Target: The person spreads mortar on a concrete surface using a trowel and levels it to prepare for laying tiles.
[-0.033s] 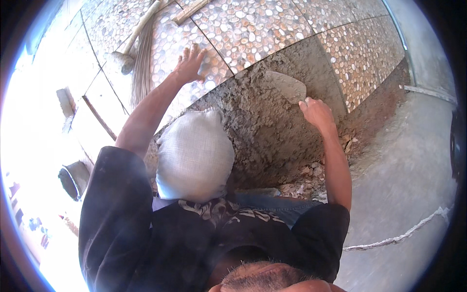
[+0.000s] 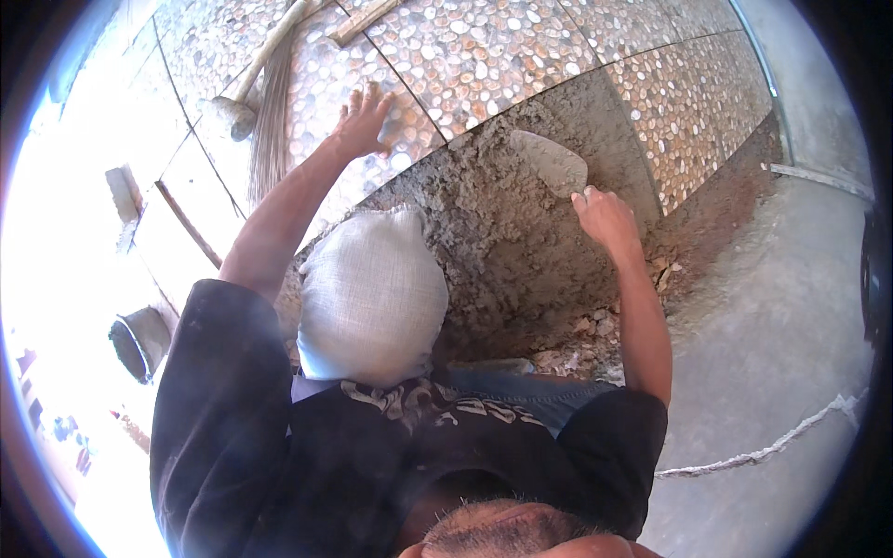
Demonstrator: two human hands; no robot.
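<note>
My left hand (image 2: 365,123) lies flat, fingers spread, on a pebble-patterned floor tile (image 2: 326,88) at the far side. In my right hand (image 2: 605,216) is the handle of a trowel (image 2: 551,163). Its grey, mortar-smeared blade rests on or just over the wet mortar bed (image 2: 521,251), pointing away to the left; contact is hard to tell. The rough grey-brown mortar spreads between the laid tiles and me. A rounded, pale woven-cloth bundle (image 2: 372,293) sits between my arms, covering part of the mortar's near left side.
A mallet (image 2: 234,113) and a bristle broom (image 2: 272,130) lie on the tiles at the far left. A wooden strip (image 2: 365,20) lies beyond my left hand. A bucket (image 2: 141,342) stands at left. Rubble (image 2: 591,344) edges the mortar; a pale rope (image 2: 763,454) crosses the grey floor at right.
</note>
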